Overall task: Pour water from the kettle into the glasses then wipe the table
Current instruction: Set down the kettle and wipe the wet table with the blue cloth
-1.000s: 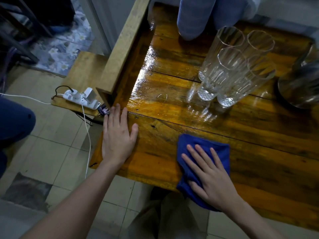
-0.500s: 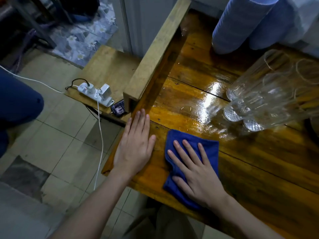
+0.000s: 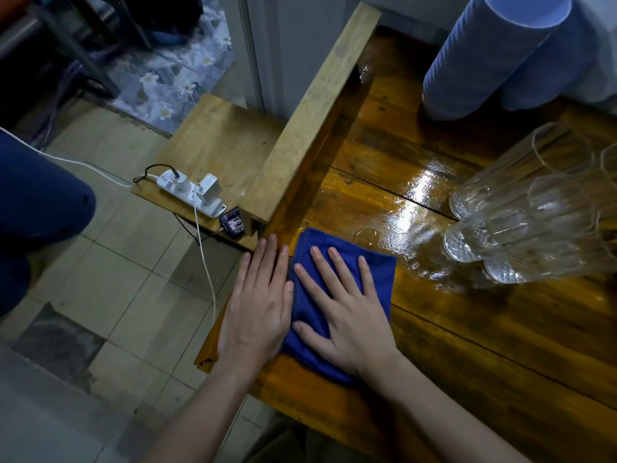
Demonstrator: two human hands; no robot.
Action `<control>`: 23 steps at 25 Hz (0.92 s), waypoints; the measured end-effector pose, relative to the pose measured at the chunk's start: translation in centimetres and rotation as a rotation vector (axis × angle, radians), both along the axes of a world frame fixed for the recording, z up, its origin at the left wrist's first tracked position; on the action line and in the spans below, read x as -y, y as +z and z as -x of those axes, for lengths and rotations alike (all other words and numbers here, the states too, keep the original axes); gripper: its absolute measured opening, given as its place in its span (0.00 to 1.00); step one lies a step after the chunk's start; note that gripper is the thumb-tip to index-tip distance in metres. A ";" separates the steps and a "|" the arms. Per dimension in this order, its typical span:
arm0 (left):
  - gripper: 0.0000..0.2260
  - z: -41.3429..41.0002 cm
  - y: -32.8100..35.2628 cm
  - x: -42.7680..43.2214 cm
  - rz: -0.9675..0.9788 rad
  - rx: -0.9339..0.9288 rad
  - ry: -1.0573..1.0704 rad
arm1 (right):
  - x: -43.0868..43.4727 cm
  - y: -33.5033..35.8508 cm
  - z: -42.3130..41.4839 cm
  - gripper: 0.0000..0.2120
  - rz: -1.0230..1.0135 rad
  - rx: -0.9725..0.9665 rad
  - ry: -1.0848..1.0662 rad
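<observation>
Clear glasses point(image 3: 521, 225) crowd the wet, glossy wooden tabletop point(image 3: 500, 345) to the right of my blue cloth point(image 3: 374, 272). A power strip point(image 3: 190, 192) sits on a low wooden shelf point(image 3: 213, 138) to the left, above the tiled floor point(image 3: 133, 279). The cloth lies by the tabletop's near left corner, its long axis running away from me. My right hand point(image 3: 347, 325) presses it, fingers point(image 3: 342, 272) spread wide. My left hand point(image 3: 257, 305) lies flat just beside it, fingers straight.

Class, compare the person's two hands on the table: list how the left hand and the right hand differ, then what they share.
1. The left hand lies on bare wood at the table's edge; the right hand lies on the blue cloth.
2. The left hand's fingers sit close together; the right hand's fingers are spread.
Shared: both are flat, palm down, with fingers straight.
</observation>
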State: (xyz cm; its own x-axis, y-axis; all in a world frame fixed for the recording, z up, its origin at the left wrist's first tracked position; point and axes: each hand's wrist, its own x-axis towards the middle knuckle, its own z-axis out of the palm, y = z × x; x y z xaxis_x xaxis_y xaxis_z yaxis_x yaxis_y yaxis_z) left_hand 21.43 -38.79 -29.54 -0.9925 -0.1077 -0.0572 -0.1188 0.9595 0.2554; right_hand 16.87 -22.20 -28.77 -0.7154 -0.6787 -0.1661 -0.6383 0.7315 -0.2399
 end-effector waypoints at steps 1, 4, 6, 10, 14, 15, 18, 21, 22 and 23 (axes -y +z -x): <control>0.25 0.1 -0.1 0.0 0.010 0.003 -0.005 | 0.1 0.0 0.3 0.36 -0.004 -0.004 -0.012; 0.25 0.1 -0.1 0.0 0.001 0.002 0.001 | 0.4 -0.1 1.5 0.37 -0.010 -0.028 -0.064; 0.25 0.2 0.0 0.0 -0.002 -0.001 0.003 | 0.6 -0.1 2.3 0.37 -0.012 -0.031 -0.102; 0.24 0.2 0.0 0.1 -0.006 0.008 0.012 | 1.0 -0.3 3.7 0.37 -0.023 -0.051 -0.148; 0.24 0.3 -0.1 0.1 0.002 0.013 0.007 | 1.3 -0.5 5.0 0.39 -0.014 -0.067 -0.191; 0.25 0.3 -0.2 0.0 0.004 0.016 0.004 | 1.4 -0.6 5.4 0.40 -0.018 -0.071 -0.201; 0.25 0.2 -0.3 0.1 0.009 0.023 0.016 | 1.8 -0.7 6.2 0.41 -0.023 -0.081 -0.232; 0.26 0.3 -0.2 0.1 0.026 0.035 0.015 | 1.9 -0.8 7.4 0.41 -0.031 -0.092 -0.241; 0.27 0.3 -0.1 0.0 0.027 0.039 0.010 | 1.8 -0.9 7.9 0.41 -0.038 -0.093 -0.227; 0.27 0.3 0.0 -0.1 0.027 0.040 0.009 | 1.7 -1.0 8.5 0.41 -0.040 -0.097 -0.214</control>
